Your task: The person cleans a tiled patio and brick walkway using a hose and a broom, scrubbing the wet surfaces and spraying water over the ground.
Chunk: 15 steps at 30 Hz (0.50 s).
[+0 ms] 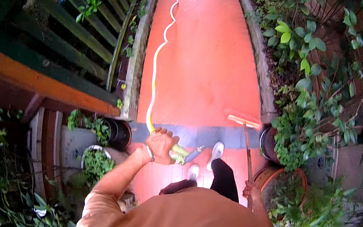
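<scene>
My left hand (161, 146) is closed around a pale yellow garden hose (154, 68), which runs up the path in loose waves. Below the fist, the hose's greenish end leads to a blue-grey nozzle (194, 154) just above my shoes. At the lower right, my right hand (251, 190) grips a long, thin brown pole (249, 160). That pole ends in a wide, pale floor squeegee head (244, 121) on the ground, by the right end of a grey tile band (207, 134). My forearm and torso hide part of the ground below.
A red path (202, 66) stretches ahead between a left kerb (134, 70) and a right kerb (256, 45). Black pots (119, 133) and a round terracotta planter (300, 180) flank me. Slatted green fencing (69, 34) stands left; leafy shrubs (314, 42) lean in at right.
</scene>
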Each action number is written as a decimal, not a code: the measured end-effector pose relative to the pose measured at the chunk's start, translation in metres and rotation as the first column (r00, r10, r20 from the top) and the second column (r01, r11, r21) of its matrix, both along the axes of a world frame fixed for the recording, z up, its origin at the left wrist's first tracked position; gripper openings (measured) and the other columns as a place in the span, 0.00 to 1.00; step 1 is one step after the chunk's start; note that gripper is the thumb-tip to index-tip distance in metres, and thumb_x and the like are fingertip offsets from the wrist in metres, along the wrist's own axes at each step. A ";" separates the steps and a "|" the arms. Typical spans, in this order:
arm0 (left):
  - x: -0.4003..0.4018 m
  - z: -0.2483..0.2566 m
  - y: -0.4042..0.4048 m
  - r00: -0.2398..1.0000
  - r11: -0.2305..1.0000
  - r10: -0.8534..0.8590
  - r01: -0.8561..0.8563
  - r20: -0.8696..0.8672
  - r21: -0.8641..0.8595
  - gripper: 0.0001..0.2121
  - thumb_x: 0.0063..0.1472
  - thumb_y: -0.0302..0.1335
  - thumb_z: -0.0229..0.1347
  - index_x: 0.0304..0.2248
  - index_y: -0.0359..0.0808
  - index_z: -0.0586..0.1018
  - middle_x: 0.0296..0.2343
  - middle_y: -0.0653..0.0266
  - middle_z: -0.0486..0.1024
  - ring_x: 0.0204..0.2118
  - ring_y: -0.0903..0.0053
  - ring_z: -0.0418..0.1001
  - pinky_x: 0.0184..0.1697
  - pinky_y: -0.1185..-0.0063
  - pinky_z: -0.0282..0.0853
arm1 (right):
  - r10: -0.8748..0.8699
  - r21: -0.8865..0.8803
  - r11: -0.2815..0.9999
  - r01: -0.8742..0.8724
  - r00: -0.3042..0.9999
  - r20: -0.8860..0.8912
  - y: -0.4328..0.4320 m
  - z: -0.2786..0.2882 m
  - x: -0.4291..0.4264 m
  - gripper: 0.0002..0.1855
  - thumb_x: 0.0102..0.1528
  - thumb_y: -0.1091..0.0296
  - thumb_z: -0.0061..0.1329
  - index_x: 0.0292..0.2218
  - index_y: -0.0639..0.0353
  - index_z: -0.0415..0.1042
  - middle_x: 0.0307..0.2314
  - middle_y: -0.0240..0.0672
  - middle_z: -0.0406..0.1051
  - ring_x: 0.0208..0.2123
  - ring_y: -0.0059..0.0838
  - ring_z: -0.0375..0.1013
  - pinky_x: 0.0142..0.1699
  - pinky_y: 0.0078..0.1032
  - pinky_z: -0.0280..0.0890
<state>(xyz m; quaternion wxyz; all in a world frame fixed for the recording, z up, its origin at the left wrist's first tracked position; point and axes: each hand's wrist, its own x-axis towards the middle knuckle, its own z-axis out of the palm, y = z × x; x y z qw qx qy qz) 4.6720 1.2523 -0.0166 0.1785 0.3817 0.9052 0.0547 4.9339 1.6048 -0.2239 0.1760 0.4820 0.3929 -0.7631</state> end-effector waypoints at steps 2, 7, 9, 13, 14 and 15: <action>0.045 -0.008 -0.020 0.999 0.999 0.027 -0.026 0.037 -0.031 0.20 0.30 0.40 0.59 0.24 0.37 0.72 0.21 0.58 0.69 0.28 0.65 0.68 0.35 0.72 0.61 | -0.027 -0.065 0.998 0.026 1.000 -0.007 -0.001 -0.002 0.032 0.04 0.51 0.70 0.44 0.27 0.56 0.62 0.09 0.24 0.52 0.08 0.19 0.55 0.11 0.19 0.52; 0.106 -0.060 -0.020 0.974 0.989 0.127 -0.110 0.186 -0.099 0.19 0.33 0.39 0.56 0.27 0.36 0.73 0.22 0.52 0.71 0.31 0.60 0.70 0.38 0.68 0.63 | 0.062 0.033 0.998 -0.061 0.997 -0.038 0.009 -0.018 0.085 0.05 0.51 0.69 0.46 0.29 0.58 0.63 0.09 0.25 0.54 0.07 0.20 0.55 0.10 0.19 0.52; 0.115 -0.085 -0.003 0.988 0.995 0.094 -0.092 0.123 -0.024 0.19 0.36 0.41 0.55 0.28 0.38 0.73 0.22 0.53 0.72 0.28 0.59 0.71 0.35 0.67 0.65 | 0.056 0.062 0.996 -0.058 0.998 0.024 0.011 -0.003 0.074 0.06 0.50 0.68 0.46 0.29 0.57 0.63 0.10 0.24 0.54 0.07 0.19 0.55 0.10 0.20 0.52; 0.121 -0.174 0.040 0.973 0.988 0.155 -0.153 0.170 -0.028 0.20 0.36 0.42 0.54 0.30 0.38 0.74 0.24 0.52 0.73 0.30 0.59 0.71 0.37 0.67 0.65 | 0.073 -0.032 0.997 -0.073 0.997 -0.013 0.024 -0.020 0.091 0.06 0.51 0.68 0.46 0.30 0.58 0.63 0.10 0.25 0.55 0.07 0.18 0.55 0.10 0.19 0.51; 0.112 -0.180 0.066 0.956 0.986 0.145 -0.118 0.257 -0.115 0.20 0.37 0.42 0.54 0.30 0.38 0.74 0.26 0.52 0.73 0.32 0.60 0.72 0.37 0.67 0.65 | 0.128 0.014 0.992 -0.128 0.992 0.002 0.029 -0.016 0.096 0.05 0.52 0.70 0.44 0.31 0.58 0.64 0.10 0.24 0.55 0.08 0.17 0.56 0.10 0.18 0.51; 0.104 -0.183 0.091 0.931 0.977 0.140 -0.074 0.337 -0.201 0.20 0.37 0.41 0.53 0.30 0.38 0.74 0.27 0.52 0.73 0.33 0.60 0.72 0.38 0.67 0.65 | 0.104 -0.018 0.994 -0.104 0.994 -0.037 0.034 -0.016 0.107 0.05 0.53 0.70 0.44 0.33 0.58 0.63 0.10 0.24 0.55 0.08 0.17 0.56 0.10 0.18 0.51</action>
